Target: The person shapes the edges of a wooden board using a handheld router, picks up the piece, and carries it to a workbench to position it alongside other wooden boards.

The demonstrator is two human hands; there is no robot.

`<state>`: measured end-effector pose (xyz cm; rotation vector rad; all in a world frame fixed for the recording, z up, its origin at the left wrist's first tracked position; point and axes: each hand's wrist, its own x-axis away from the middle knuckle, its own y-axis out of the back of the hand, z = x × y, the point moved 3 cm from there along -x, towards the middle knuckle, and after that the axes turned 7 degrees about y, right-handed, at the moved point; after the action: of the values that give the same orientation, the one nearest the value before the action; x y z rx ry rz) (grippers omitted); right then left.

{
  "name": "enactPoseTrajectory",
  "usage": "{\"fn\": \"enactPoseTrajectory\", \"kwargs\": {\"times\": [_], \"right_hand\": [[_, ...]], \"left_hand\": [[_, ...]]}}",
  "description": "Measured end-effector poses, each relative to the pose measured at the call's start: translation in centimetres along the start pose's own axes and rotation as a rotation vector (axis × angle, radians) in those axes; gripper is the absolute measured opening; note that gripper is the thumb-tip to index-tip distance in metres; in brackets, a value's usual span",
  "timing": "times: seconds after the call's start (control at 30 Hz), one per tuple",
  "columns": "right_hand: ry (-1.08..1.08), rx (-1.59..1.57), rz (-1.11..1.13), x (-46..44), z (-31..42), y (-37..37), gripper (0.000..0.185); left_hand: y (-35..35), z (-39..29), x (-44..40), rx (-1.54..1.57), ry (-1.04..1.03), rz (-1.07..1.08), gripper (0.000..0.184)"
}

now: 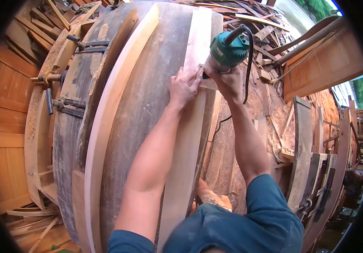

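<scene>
Router [227, 51], green and corded, sits right of the top centre of the frame, its base at the right edge of a pale board [182, 177] that runs lengthwise along the surface [141, 88]. The right hand [227, 79] wraps low around its body, fingers grasping it, probably because a grip near the base gives better control. The left hand [182, 89] lies just left of it on the board, fingertips at the base, seemingly to steady it; whether they pinch or only press, I cannot tell. Both arms reach up from the bottom of the frame. The cord [249, 63] loops off the tool's right side, which leaves the board's face clear of it. A second board [114, 90] lies left of centre, well apart from both hands, and clamps [49, 78] stand at the left; what they hold is unclear.
</scene>
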<state>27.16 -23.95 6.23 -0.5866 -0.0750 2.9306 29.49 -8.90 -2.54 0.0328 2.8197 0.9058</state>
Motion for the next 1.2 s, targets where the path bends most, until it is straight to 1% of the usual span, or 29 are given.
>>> {"fn": "enactPoseTrajectory", "kwargs": {"times": [0.03, 0.07, 0.13, 0.17, 0.27, 0.3, 0.4, 0.43, 0.47, 0.5, 0.57, 0.6, 0.67, 0.7, 0.8, 0.83, 0.93, 0.97, 1.07, 1.1, 1.2], "right_hand": [[-0.002, -0.031, -0.015, 0.3, 0.0, 0.0, 0.033], [-0.017, 0.005, -0.022, 0.5, 0.0, 0.1, 0.034], [-0.038, 0.07, -0.037, 0.9, 0.3, -0.1, 0.035], [-0.008, -0.014, -0.048, 1.2, -0.2, -0.1, 0.036], [-0.036, 0.061, -0.063, 2.1, 1.2, -0.8, 0.035], [-0.071, 0.093, -0.058, 2.5, 1.6, -0.8, 0.032], [0.021, 0.134, 0.059, 3.3, 2.4, -0.8, 0.028], [0.043, 0.108, 0.01, 3.7, 2.1, -0.7, 0.029], [0.069, 0.086, -0.041, 4.2, 1.2, -0.7, 0.03], [0.066, 0.201, -0.05, 4.7, -0.1, -0.2, 0.032], [0.098, 0.311, -0.011, 5.5, -2.4, 1.0, 0.032], [0.131, 0.297, 0.049, 5.7, -2.7, 0.9, 0.03], [-0.053, 0.22, -0.073, 6.8, 1.5, -0.5, 0.033], [-0.033, 0.13, -0.09, 7.2, 0.6, -0.4, 0.034], [-0.119, 0.247, -0.108, 8.6, 2.8, -0.7, 0.048], [-0.162, 0.271, -0.097, 9.1, 3.9, -1.0, 0.049], [-0.131, 0.298, -0.097, 10.9, 3.6, -1.3, 0.049], [-0.134, 0.373, -0.093, 11.5, 3.7, -1.2, 0.05], [-0.146, 0.192, -0.112, 13.1, 3.1, -1.5, 0.05], [-0.118, 0.256, -0.109, 13.4, 3.6, -1.7, 0.048], [-0.164, 0.192, -0.12, 15.0, 5.1, -2.3, 0.046]], "left_hand": [[-0.1, 0.3, 0.1, 0.015, -0.025, 0.011, 0.039], [-0.1, 0.4, 0.2, 0.029, -0.053, 0.022, 0.038], [0.0, 0.5, 0.8, 0.075, -0.032, 0.011, 0.036], [0.2, 0.5, 1.0, 0.098, -0.027, 0.004, 0.035], [1.4, -0.4, 1.9, 0.054, -0.06, 0.023, 0.038], [1.2, -0.1, 2.3, 0.025, -0.049, 0.011, 0.037], [1.8, -0.4, 3.5, 0.034, -0.055, 0.022, 0.035], [1.5, 0.0, 4.0, 0.011, -0.083, -0.002, 0.033], [1.5, 0.4, 4.3, 0.069, -0.083, 0.006, 0.031], [1.5, 0.5, 4.6, 0.131, -0.089, 0.021, 0.03], [2.2, -0.3, 5.7, 0.041, -0.083, 0.01, 0.029], [2.3, -0.2, 6.2, 0.057, -0.099, 0.003, 0.03], [2.1, -0.1, 7.0, 0.086, -0.105, 0.016, 0.031], [2.2, 0.3, 7.3, 0.097, -0.092, 0.033, 0.032], [2.5, 1.2, 8.6, 0.131, -0.068, 0.06, 0.035], [2.6, 1.2, 9.2, 0.131, -0.058, 0.047, 0.036], [3.2, 1.2, 11.1, 0.112, -0.072, 0.009, 0.036], [3.4, 1.1, 11.7, 0.102, -0.084, 0.003, 0.036], [4.1, 1.0, 13.3, 0.085, -0.067, 0.012, 0.037], [4.1, 1.1, 13.8, 0.086, -0.065, 0.009, 0.037], [4.5, 1.3, 15.3, 0.085, -0.069, -0.002, 0.037]]}}
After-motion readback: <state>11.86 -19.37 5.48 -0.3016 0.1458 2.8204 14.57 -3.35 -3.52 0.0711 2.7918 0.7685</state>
